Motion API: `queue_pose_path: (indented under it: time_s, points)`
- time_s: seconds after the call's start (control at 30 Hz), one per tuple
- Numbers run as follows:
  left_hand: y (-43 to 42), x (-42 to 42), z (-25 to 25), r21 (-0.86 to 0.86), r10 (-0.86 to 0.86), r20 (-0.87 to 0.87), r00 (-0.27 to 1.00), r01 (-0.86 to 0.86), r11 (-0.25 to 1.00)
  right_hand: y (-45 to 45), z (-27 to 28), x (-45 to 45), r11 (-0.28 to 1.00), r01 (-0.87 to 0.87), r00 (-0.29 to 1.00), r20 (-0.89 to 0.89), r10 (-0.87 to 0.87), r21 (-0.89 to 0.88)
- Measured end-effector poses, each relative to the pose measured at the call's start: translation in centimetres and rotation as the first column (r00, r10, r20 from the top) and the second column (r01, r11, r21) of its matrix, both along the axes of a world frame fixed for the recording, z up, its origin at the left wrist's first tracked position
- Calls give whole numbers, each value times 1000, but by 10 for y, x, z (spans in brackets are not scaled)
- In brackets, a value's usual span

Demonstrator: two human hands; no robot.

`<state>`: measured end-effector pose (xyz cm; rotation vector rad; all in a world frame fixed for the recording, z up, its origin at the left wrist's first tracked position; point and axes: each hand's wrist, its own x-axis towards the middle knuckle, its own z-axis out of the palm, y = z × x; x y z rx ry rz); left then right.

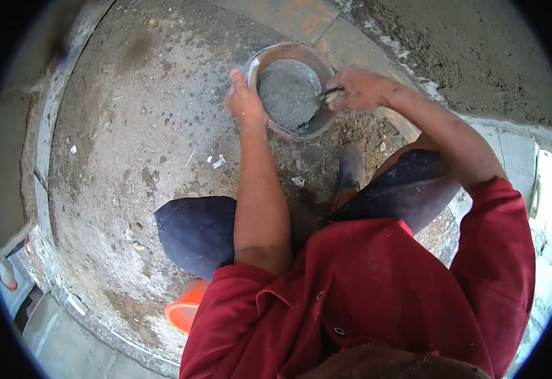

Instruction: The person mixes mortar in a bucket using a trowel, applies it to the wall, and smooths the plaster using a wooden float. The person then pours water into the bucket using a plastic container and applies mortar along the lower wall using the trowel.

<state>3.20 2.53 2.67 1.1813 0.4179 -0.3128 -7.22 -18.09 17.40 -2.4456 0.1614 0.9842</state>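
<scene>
Seemingly mid-stir, the right hand clenches a tool at the mortar, while the left hand, grip unclear, touches the bucket at left, which further strokes need steady.

Wet grey mortar, grainy and dull, in a smooth-walled bucket; floor, rough and gritty; shirt, matt red cloth; trousers, dark cloth; tub, smooth orange plastic.

Floor left of the bucket gives passage; the left knee obstructs.
</scene>
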Motion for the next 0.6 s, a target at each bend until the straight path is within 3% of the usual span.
queue_pose_path:
  time_s: [0.1,0.2,0.3,0.4,0.5,0.6]
  points:
    - [-4,2,-3,20,19,-17,1000,-19,1000,17,37,19,955,30,991,134,11,-295]
    - [-3,0,6,-59,-4,-28,1000,3,998,52,-8,24,826,-145,930,210,302,-545]
    - [-4,-1,5,-46,46,-35,998,-48,998,77,-3,5,744,-405,801,186,569,-532]
    - [-3,-1,-12,0,50,-14,999,-50,999,46,34,-2,813,-272,796,355,491,-515]
    - [-4,1,-1,23,34,-28,999,-34,999,25,60,24,635,-213,741,301,600,-743]
    - [-6,-5,5,60,31,-7,999,-31,998,17,37,64,664,-123,696,412,587,-738]
